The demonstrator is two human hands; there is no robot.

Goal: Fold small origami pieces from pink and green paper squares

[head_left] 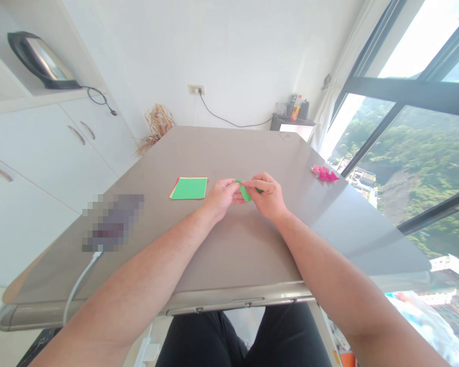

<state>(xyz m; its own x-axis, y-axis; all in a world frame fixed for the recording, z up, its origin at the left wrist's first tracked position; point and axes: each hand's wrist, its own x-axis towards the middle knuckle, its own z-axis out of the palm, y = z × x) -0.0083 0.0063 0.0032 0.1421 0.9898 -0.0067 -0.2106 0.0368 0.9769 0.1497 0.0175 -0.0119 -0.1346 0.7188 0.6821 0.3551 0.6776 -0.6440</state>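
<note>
Over the greyish tabletop (229, 153), both hands (219, 198) (270, 198) curl mostly closed, pinching a small green paper piece (245, 193).

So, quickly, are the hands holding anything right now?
Left hand: closed, holding a small piece of green paper.
Right hand: closed, pinching the same piece.

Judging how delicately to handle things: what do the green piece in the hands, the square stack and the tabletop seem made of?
Green piece: probably paper, matte; it looks thin and shows no shine.
Square stack: likely coloured paper, flat and matte, with thin red and pale edges peeking out.
Tabletop: smooth and slightly glossy, with a sheen at right; perhaps laminate or glass.
</note>
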